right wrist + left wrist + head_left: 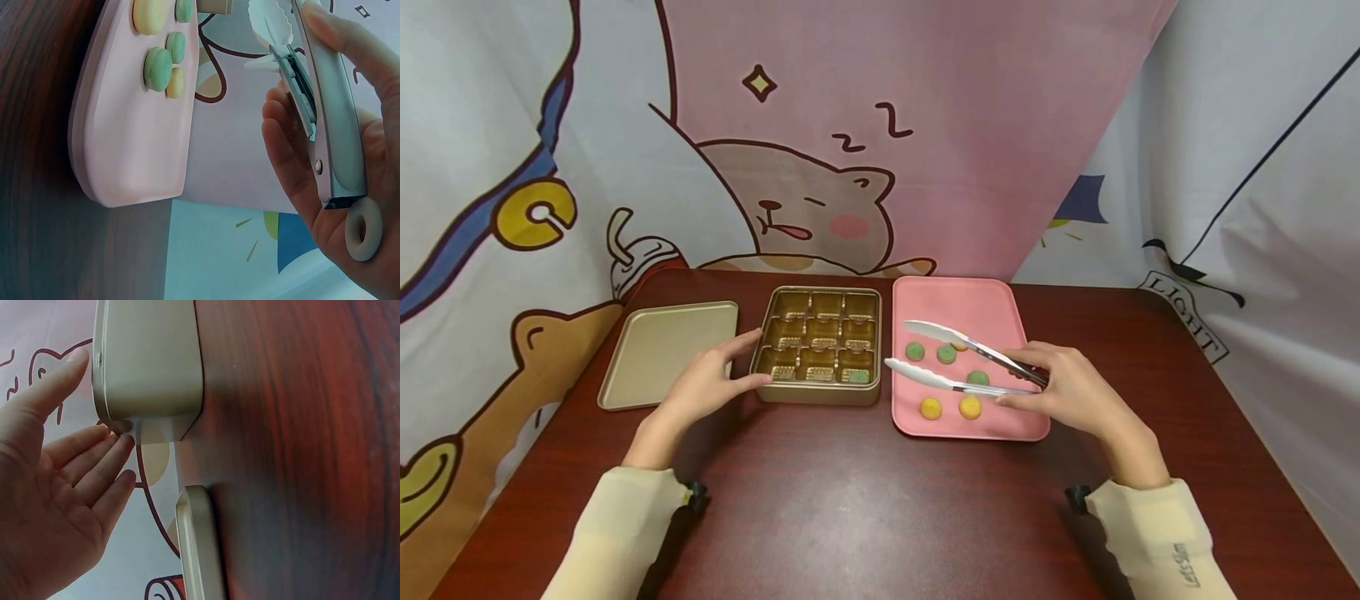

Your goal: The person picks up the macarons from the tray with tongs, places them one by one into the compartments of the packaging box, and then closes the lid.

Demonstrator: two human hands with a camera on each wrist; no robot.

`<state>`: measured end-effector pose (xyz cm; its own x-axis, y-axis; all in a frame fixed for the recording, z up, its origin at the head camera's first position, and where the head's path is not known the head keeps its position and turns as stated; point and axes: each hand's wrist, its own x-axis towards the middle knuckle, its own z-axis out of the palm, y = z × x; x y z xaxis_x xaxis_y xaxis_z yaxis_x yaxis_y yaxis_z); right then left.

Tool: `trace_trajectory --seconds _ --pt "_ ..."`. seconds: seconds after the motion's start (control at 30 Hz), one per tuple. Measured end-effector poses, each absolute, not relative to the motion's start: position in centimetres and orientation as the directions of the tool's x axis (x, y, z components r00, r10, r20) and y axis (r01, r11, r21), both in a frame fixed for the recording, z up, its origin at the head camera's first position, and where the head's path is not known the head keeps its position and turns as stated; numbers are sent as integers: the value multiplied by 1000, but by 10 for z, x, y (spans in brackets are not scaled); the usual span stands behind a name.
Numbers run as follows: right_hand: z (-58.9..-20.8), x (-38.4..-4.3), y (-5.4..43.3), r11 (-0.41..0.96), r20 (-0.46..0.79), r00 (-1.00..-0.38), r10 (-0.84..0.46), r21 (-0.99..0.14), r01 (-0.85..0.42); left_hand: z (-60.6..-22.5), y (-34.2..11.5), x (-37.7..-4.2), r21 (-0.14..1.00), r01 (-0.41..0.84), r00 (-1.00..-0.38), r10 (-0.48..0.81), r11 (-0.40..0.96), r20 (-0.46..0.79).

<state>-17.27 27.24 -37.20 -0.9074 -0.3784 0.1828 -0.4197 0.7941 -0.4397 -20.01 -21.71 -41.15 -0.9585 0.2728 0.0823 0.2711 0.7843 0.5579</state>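
My right hand (1067,387) grips metal tongs (925,377) with dark handles. Their two scalloped ends are spread apart over the pink tray (955,300), pointing left. On that tray lie green macarons (915,351) and yellow macarons (970,407); the tongs partly cover some. Left of it stands a gold tin (820,395) whose insert is divided into square compartments. A green macaron (859,377) sits in the near right compartment. My left hand (703,383) is at the tin's left side, fingers and thumb extended, with fingertips (125,442) right at its corner.
A flat gold lid (662,350) lies on the dark wooden table (850,517) left of the tin, partly behind my left hand. Cartoon-printed cloth (962,150) hangs along the table's back and sides.
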Motion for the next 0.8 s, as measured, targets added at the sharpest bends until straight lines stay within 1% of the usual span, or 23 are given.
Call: trace_trajectory --seconds 0.23,0.8 --pt "-375 -172 278 795 217 -897 -385 -416 -442 -415 -218 -199 607 245 -964 257 756 68" --pt "-381 -171 290 810 224 -903 -366 -401 -428 -415 -218 -199 615 230 -967 251 754 54"
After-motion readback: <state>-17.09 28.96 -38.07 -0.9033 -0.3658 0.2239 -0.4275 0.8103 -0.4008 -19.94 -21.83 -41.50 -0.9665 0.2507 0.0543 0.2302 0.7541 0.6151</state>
